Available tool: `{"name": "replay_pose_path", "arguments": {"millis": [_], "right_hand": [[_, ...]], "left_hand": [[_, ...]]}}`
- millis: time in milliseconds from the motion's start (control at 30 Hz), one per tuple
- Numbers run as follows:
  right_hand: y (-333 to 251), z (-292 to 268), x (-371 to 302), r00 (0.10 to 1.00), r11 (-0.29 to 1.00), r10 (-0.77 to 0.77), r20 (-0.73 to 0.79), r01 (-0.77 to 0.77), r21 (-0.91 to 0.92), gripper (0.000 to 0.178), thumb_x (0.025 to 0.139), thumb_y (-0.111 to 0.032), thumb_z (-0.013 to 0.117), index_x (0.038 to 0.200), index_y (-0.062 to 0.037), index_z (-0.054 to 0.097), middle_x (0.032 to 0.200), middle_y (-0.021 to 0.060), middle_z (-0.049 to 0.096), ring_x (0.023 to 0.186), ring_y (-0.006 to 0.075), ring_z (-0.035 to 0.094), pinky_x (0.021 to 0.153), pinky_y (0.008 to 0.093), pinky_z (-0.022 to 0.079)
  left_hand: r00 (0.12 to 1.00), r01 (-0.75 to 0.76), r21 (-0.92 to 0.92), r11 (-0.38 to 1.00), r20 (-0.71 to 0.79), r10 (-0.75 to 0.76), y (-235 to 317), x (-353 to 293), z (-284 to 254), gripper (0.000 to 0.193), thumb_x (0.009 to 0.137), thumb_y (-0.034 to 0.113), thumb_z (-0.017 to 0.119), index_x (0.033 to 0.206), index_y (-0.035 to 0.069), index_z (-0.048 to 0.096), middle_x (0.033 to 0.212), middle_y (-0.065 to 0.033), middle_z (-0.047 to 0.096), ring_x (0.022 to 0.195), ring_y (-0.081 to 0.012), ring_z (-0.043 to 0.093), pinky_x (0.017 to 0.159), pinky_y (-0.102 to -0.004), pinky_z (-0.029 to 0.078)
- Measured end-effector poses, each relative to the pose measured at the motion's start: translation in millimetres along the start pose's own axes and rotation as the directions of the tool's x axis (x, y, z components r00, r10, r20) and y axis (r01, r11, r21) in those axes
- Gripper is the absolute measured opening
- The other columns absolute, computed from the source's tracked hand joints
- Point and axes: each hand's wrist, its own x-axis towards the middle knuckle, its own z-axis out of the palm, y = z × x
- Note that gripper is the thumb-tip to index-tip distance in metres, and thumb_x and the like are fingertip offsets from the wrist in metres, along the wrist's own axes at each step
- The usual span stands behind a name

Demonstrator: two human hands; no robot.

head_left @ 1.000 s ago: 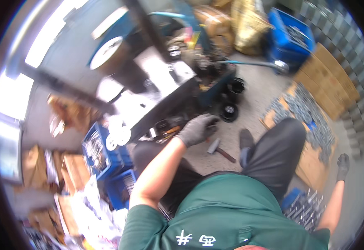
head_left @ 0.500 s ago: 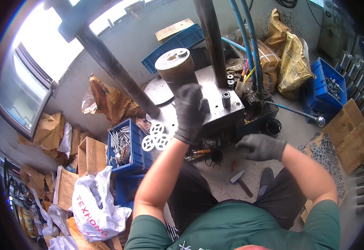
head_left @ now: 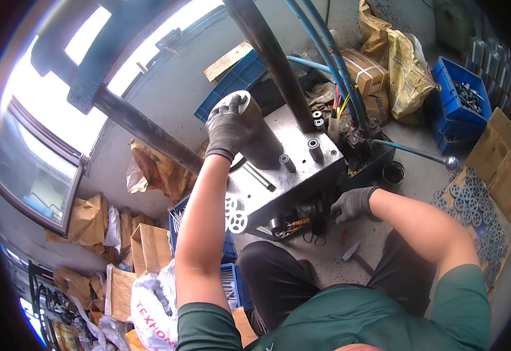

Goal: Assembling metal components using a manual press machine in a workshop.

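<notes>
Both my hands wear dark grey gloves. My left hand (head_left: 227, 130) reaches over the top of a thick upright metal cylinder (head_left: 261, 137) on the press. Its fingers close around a small metal ring on the cylinder's top face, mostly hidden by the glove. The cylinder rests on a steel press plate (head_left: 302, 182). A slim metal rod (head_left: 259, 176) lies on the plate beside a short standing sleeve (head_left: 287, 163) and a taller sleeve (head_left: 315, 149). Low in front of the plate's right side, my right hand (head_left: 355, 205) hangs with loosely bent fingers, open, nothing visible in it.
Spoked wheels (head_left: 238, 222) sit at the plate's near left corner. A ball-ended lever (head_left: 451, 163) juts out at right. A hammer (head_left: 352, 251) lies on the floor between my legs. Blue crates (head_left: 460, 96) and many spoked discs (head_left: 472, 205) stand or lie rightward.
My left hand has moved from above the plate up and left onto the cylinder's top, uncovering the rod and short sleeve. My right hand stays low; its fingers bend more. The view has shifted.
</notes>
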Motion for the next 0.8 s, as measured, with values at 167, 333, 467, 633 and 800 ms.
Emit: {"name": "replay_pose_path", "arguments": {"millis": [167, 333, 467, 633, 800], "right_hand": [[-2, -7, -12, 0.999, 1.000, 0.016, 0.052, -0.016, 0.001, 0.054, 0.089, -0.044, 0.068, 0.133, -0.0120, 0.070, 0.126, 0.0178, 0.073, 0.121, 0.0353, 0.067, 0.103, 0.0453, 0.051], [0, -2, -13, 0.999, 0.999, -0.044, 0.028, 0.044, -0.009, 0.054, 0.091, -0.044, 0.070, 0.135, -0.0122, 0.069, 0.122, 0.0179, 0.074, 0.116, 0.0368, 0.068, 0.099, 0.0445, 0.053], [-3, -5, -27, 0.999, 1.000, -0.014, 0.034, 0.013, 0.022, 0.055, 0.091, -0.045, 0.070, 0.135, -0.0121, 0.069, 0.122, 0.0181, 0.074, 0.116, 0.0368, 0.068, 0.100, 0.0438, 0.053], [8, -8, -39, 0.999, 1.000, -0.023, 0.023, 0.023, -0.001, 0.060, 0.090, -0.045, 0.069, 0.137, -0.0081, 0.067, 0.127, 0.0200, 0.072, 0.120, 0.0368, 0.067, 0.103, 0.0443, 0.052], [33, -5, -40, 1.000, 0.998, -0.010, -0.021, 0.012, 0.060, 0.060, 0.091, -0.046, 0.068, 0.137, -0.0076, 0.067, 0.126, 0.0216, 0.072, 0.120, 0.0368, 0.067, 0.104, 0.0442, 0.051]], "left_hand": [[0.999, 0.039, -0.011, 0.999, 0.012, -0.039, 9, -6, -8, 0.091, 0.075, 0.052, 0.083, 0.154, 0.026, 0.046, 0.145, -0.0196, 0.059, 0.135, -0.0445, 0.054, 0.111, -0.0569, 0.047], [0.992, 0.104, 0.027, 0.994, 0.074, -0.106, 9, -6, -12, 0.088, 0.074, 0.050, 0.083, 0.152, 0.033, 0.047, 0.143, -0.0188, 0.061, 0.135, -0.0454, 0.054, 0.110, -0.0577, 0.047], [0.994, 0.094, 0.020, 0.995, 0.062, -0.096, 6, -6, -9, 0.089, 0.075, 0.050, 0.083, 0.154, 0.038, 0.045, 0.142, -0.0192, 0.061, 0.135, -0.0476, 0.053, 0.110, -0.0598, 0.046], [0.988, 0.111, 0.006, 0.994, 0.111, -0.111, 3, -3, -10, 0.091, 0.076, 0.054, 0.082, 0.157, 0.040, 0.042, 0.145, -0.0188, 0.059, 0.136, -0.0493, 0.052, 0.112, -0.0602, 0.045], [0.998, 0.038, -0.066, 0.997, 0.050, -0.035, -4, -5, -7, 0.085, 0.077, 0.049, 0.084, 0.153, 0.037, 0.046, 0.142, -0.0193, 0.060, 0.130, -0.0488, 0.056, 0.109, -0.0592, 0.047]]}}
